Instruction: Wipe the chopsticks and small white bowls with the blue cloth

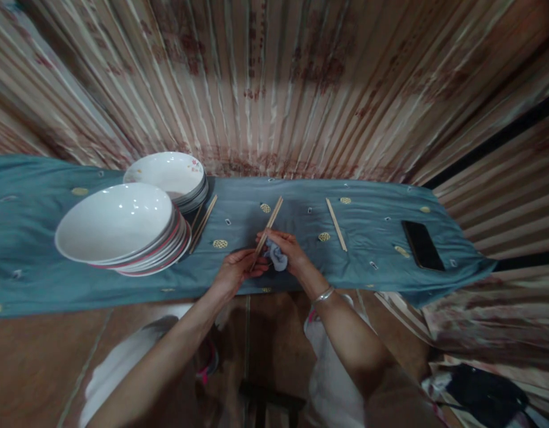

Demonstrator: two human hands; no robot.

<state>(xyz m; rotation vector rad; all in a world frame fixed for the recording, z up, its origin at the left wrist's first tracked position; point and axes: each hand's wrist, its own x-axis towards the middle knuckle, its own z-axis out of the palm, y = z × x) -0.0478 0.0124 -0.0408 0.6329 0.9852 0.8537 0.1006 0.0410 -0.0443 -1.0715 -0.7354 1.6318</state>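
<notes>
A pair of wooden chopsticks (274, 213) slants up and away between my hands, over the middle of the cloth-covered table. My left hand (241, 267) is closed around their lower end. Higher up, my right hand (286, 245) pinches the chopsticks and also holds a crumpled grey-blue cloth (277, 257) against them. Part of the cloth is hidden by the fingers. To the right lie more chopsticks (336, 224), close together on the table. On the left, several chopsticks (204, 223) rest beside the stacked dishes.
A stack of large white bowls (116, 223) stands at the left, with a second stack of flowered bowls (165, 172) behind it. A black phone (422, 245) lies at the right on the blue-green tablecloth (296, 273). A pleated curtain (274, 89) hangs behind the table.
</notes>
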